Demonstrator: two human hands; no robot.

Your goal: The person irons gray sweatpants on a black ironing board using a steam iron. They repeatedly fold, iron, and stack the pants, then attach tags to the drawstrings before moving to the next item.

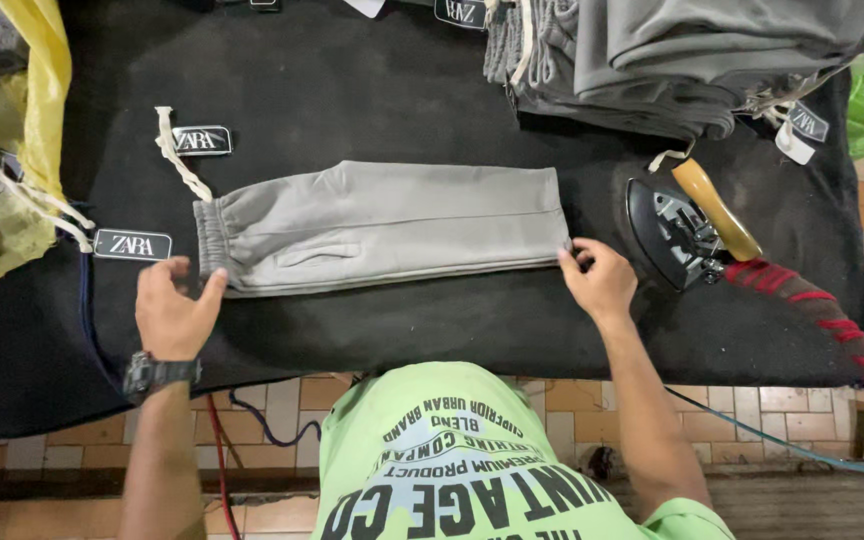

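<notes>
A folded pair of light grey sweatpants [382, 225] lies flat on the black padded table [352, 90], elastic waistband to the left, white drawstring and a black tag trailing off it. My left hand [174, 310] touches the waistband's lower corner, thumb against the cloth, a dark watch on the wrist. At the right end of the garment, my right hand [600, 280] pinches the lower corner of the folded edge.
A black iron [682, 232] with a yellow handle rests on its side just right of my right hand, its red-striped cord running off right. Folded grey garments [672, 60] are stacked at the back right. A yellow bag [12, 130] with clothes sits at left.
</notes>
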